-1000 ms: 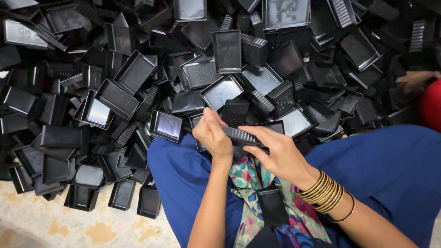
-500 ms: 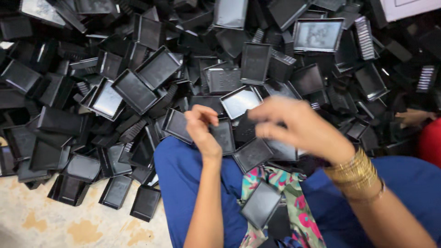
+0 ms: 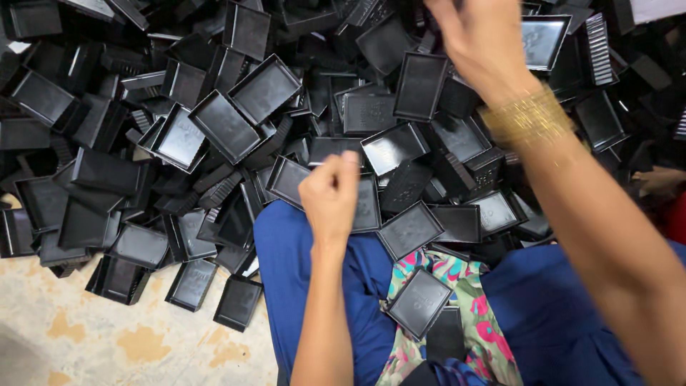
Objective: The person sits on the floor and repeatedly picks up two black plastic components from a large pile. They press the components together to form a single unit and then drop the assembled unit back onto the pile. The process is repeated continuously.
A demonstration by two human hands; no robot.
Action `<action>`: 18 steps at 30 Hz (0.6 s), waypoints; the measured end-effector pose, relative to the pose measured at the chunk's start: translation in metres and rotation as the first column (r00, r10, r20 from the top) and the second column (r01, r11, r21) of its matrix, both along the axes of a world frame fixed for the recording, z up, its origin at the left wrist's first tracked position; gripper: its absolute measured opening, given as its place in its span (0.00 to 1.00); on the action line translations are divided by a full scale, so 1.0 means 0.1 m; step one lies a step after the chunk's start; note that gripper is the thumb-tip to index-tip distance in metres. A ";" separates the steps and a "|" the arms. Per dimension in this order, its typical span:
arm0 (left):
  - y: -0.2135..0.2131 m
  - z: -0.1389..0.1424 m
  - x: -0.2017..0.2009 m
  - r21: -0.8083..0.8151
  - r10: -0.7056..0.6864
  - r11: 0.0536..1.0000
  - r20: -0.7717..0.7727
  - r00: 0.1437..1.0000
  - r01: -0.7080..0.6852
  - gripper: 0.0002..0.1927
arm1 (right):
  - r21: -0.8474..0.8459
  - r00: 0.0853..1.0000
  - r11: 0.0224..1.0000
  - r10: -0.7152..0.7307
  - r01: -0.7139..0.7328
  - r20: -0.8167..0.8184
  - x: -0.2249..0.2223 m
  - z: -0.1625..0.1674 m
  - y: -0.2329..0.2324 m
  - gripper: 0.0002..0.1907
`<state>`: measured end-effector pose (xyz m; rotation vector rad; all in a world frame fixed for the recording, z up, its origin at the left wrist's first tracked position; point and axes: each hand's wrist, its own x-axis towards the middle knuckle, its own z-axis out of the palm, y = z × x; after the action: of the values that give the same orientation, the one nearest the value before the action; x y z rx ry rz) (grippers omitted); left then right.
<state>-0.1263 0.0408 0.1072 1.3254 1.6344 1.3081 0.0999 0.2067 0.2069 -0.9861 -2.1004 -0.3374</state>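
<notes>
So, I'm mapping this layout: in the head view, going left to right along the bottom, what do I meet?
Speckled floor → blue trouser leg → left hand → black tray on the lap → right forearm.

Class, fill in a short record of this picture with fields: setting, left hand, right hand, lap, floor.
setting: big heap of black plastic trays in front of a seated person
left hand: left hand curled shut above the knee, at the heap's edge; contents not visible
right hand: right hand raised over the heap, blurred; gold bangles on the wrist
lap: one tray on floral cloth
floor: pale, stained floor
</notes>
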 end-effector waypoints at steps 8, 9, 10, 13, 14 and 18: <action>-0.13 0.09 0.27 -0.063 -0.152 0.987 -0.652 0.743 0.147 0.18 | -0.814 0.880 0.557 -0.292 -0.163 -0.376 0.74 -0.44 -1.50 0.23; -0.14 0.07 0.30 -0.015 -0.098 0.993 -0.677 0.730 0.120 0.15 | -0.848 0.891 0.527 -0.359 -0.053 -0.279 0.80 -0.52 -1.61 0.24; -0.14 0.06 0.31 0.037 -0.045 0.994 -0.696 0.716 0.098 0.12 | -0.870 0.887 0.489 -0.425 0.059 -0.179 0.85 -0.58 -1.70 0.26; -0.13 0.02 0.23 -0.058 -0.026 0.998 -0.489 0.872 -0.003 0.13 | -0.694 0.886 0.719 -0.342 0.031 -0.314 0.89 -0.67 -1.86 0.24; -0.12 0.02 0.18 -0.098 -0.075 0.994 -0.251 0.965 0.051 0.10 | -0.760 0.873 0.644 -0.418 0.089 -0.252 0.89 -0.66 -1.90 0.24; -0.06 0.02 0.10 0.060 -0.285 0.943 0.659 0.696 0.328 0.08 | -0.779 0.925 0.590 -0.378 0.213 -0.033 0.87 -0.57 -1.98 0.31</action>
<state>-0.1165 0.0348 0.1092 0.8822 0.8985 1.2979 0.1870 0.0086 0.1494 -1.8002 -1.8750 0.5568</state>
